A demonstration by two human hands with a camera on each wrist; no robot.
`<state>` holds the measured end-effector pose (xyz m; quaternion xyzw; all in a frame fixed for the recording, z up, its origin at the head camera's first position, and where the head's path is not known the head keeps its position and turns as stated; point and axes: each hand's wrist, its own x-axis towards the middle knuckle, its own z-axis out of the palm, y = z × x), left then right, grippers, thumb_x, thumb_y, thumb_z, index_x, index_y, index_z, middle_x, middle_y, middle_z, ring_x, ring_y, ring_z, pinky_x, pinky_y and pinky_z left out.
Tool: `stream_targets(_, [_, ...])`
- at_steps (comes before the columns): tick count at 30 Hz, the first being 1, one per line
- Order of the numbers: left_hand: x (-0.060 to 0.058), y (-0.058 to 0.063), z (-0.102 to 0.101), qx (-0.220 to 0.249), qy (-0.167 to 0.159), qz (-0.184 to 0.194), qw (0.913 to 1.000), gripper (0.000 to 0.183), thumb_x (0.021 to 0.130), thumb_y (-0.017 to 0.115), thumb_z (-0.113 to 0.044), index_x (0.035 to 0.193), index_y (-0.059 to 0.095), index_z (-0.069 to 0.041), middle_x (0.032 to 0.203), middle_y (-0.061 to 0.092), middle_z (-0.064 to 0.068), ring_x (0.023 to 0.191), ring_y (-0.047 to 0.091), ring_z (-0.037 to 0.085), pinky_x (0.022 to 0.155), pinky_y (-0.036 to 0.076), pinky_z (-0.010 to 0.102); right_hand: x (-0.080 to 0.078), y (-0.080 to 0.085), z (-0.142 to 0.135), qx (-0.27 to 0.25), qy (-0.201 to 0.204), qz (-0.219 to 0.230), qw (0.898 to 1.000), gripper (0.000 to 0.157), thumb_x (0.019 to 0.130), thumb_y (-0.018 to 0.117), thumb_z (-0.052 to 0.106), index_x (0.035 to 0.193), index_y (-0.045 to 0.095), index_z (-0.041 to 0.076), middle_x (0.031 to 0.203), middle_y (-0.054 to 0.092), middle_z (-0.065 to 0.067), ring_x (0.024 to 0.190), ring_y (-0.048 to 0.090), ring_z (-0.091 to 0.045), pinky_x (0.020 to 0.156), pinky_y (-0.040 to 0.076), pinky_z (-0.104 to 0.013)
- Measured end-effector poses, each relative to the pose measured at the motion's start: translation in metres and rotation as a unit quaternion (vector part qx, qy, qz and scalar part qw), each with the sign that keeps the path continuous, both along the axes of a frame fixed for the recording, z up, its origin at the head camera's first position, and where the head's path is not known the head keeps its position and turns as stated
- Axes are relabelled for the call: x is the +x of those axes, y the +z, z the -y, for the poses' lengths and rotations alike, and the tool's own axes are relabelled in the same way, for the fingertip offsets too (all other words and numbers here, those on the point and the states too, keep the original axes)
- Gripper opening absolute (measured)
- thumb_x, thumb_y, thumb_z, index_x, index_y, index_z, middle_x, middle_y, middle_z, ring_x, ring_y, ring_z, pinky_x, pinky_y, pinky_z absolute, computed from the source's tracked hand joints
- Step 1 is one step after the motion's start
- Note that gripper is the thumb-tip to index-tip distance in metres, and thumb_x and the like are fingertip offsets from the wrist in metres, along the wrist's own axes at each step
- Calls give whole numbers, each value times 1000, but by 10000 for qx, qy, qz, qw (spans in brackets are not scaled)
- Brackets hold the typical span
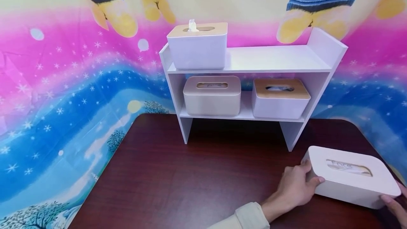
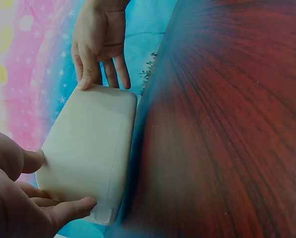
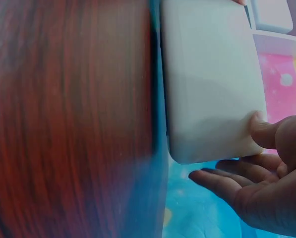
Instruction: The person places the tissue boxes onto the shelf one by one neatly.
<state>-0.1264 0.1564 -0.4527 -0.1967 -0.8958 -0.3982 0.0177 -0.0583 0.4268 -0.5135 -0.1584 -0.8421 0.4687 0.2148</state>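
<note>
A cream tissue box (image 1: 349, 183) with an oval slot, "Face" lettering showing inside it, is at the right side of the table. My left hand (image 1: 295, 186) grips its left end, thumb on the front side. At the opposite end my right hand (image 1: 395, 204) holds the corner, thumb on the front; the head view cuts off most of that hand. In the left wrist view the box's smooth side (image 2: 88, 144) spans between both hands. The right wrist view shows the right thumb (image 3: 262, 131) pressed against the box, fingers around its end. Whether its base touches the table I cannot tell.
A white two-tier shelf (image 1: 270, 57) stands at the back of the dark wood table (image 1: 178, 186). Its top bears a white wood-lidded tissue box (image 1: 198, 50); below are a beige tissue box (image 1: 212, 101) and another wood-lidded one (image 1: 281, 105). A patterned cloth (image 1: 79, 80) hangs behind.
</note>
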Motion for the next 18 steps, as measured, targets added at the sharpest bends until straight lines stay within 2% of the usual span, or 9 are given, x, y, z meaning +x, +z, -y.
stream_targets(1, [0,1,2,45,-6,-30,10000,58,99,76,-49,151,64,-26,141,70,-7,121,68,1,89,56,12,0,1,3,79,-39,-11,10000,65,115,49,14,171,18,10,143,48,42,119,40,32,91,41,3])
stream_targets(3, [1,2,6,95,-24,-147,9998,59,98,77,-49,150,64,-24,140,71,-5,119,68,-1,87,55,11,1,2,10,-17,-210,-11,9998,63,115,48,13,171,19,12,161,33,33,131,33,29,103,29,6])
stream_targets(4, [1,3,8,120,-29,-210,9997,60,98,78,-48,150,65,-23,140,71,-5,119,68,-2,86,55,10,1,4,12,-49,-263,-16,9996,63,115,48,13,171,20,13,164,29,32,130,33,30,104,27,8])
stream_targets(6, [1,5,12,190,-42,-264,9995,61,97,79,-47,150,65,-21,141,71,-4,118,67,-3,86,54,8,0,9,18,-229,-402,-56,9989,62,114,50,10,170,24,15,166,32,28,127,37,31,100,31,8])
stream_targets(9, [1,7,18,261,-11,-279,9993,62,96,81,-45,150,65,-19,142,70,-4,116,67,-5,83,53,8,0,17,26,-454,-682,-286,9962,60,111,55,4,166,34,13,163,40,24,121,44,32,91,34,10])
stream_targets(11, [2,7,22,315,21,-233,9992,61,96,82,-43,150,65,-19,139,72,-5,113,67,-6,82,53,8,-1,23,33,-504,-847,-506,9938,57,108,59,-1,161,42,10,155,48,27,114,49,33,86,36,11])
stream_targets(15, [3,8,30,392,71,-249,9989,56,95,83,-42,146,68,-22,127,78,-8,106,68,-7,78,53,9,-3,27,38,-297,-661,-997,9924,57,102,64,-9,154,52,12,134,56,35,96,54,35,80,43,7])
stream_targets(18, [3,9,37,472,85,-284,9984,55,95,83,-40,146,68,-24,126,78,-8,106,68,-7,79,54,9,-4,28,41,-92,-279,-1163,9928,58,101,64,-12,154,51,10,125,55,40,94,53,36,76,44,6])
